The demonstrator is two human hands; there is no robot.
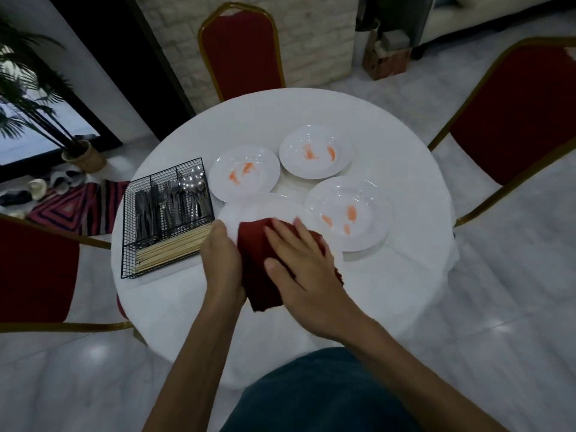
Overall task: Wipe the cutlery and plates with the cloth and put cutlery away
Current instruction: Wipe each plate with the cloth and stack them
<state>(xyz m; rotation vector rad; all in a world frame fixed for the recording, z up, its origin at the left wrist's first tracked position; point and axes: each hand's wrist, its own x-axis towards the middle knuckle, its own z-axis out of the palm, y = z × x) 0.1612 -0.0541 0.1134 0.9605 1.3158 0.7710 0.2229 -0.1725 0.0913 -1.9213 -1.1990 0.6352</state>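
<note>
- Cloth (258,263) lies on near plate (249,210), pressed by flat-fingered right hand (299,269) for wiping.
- Left hand (223,260) grips that plate's rim, apparently steadying it.
- Cutlery (168,204) stands in wire basket (126,229) beside three smeared plates (244,174).

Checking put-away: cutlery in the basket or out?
In: cutlery fills the basket compartments, chopsticks lie in its front one; none visible loose on the table.

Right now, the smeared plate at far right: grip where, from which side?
Pinch the right plate by its broad rim, at the near-right arc, coming from the right. That arc lies over bare table; its left arc crowds the plate being wiped, its far arc nears the back plate. The smears sit in the well.
</note>
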